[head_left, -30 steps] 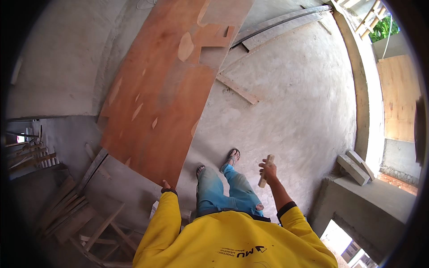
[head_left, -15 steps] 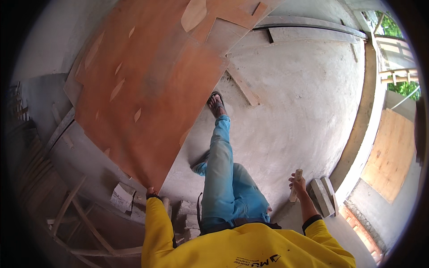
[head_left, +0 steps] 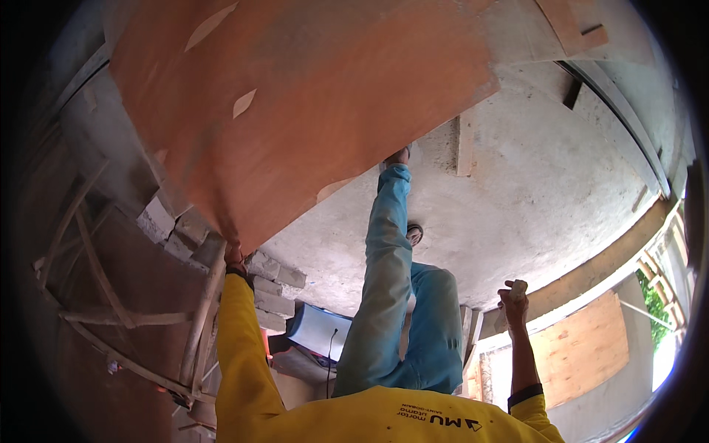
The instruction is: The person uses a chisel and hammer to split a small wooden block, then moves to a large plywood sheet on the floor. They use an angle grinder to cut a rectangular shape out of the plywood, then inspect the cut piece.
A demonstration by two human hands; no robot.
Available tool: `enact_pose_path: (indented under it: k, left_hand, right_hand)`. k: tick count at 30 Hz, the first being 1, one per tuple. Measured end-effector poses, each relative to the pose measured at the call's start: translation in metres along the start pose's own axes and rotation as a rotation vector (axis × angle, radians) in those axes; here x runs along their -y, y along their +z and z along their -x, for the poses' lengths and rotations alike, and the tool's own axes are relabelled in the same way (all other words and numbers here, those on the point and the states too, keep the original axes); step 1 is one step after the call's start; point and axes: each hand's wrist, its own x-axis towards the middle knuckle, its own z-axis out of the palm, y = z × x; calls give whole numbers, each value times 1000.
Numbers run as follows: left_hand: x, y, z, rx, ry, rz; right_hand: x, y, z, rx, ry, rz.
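A large reddish-brown plywood sheet with pale patches fills the upper left of the view, tilted up off the concrete floor. My left hand grips its lower corner, the yellow sleeve stretched up to it. My right hand is out to the right in a closed fist, away from the sheet; I see nothing in it. My leg in blue jeans is lifted, its foot at the sheet's lower edge. The other foot, in a sandal, stands on the floor.
Grey concrete blocks are stacked just under my left hand. Wooden poles and frames crowd the left. A blue-and-white object lies below the blocks. A short plank lies on the floor. Another plywood panel stands at lower right.
The plywood sheet has swung up and over toward me and now covers more of the view. My leg has risen to its edge. My right hand stays out to the side.
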Motion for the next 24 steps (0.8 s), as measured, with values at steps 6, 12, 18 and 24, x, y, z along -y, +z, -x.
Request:
enact_pose_path:
  k: [6, 12, 18, 24]
  left_hand:
    - [43, 11, -23, -210, 122, -231]
    - [70, 123, 16, -419, -410, 218]
    - [57, 228, 47, -229, -17, 1078]
    - [49, 234, 34, -206, 91, 1049]
  right_hand:
    - [69, -1, -25, 31, -102, 118]
    - [85, 11, -30, 88, -113, 234]
    - [82, 2, -24, 82, -208, 375]
    - [66, -10, -21, 37, -232, 387]
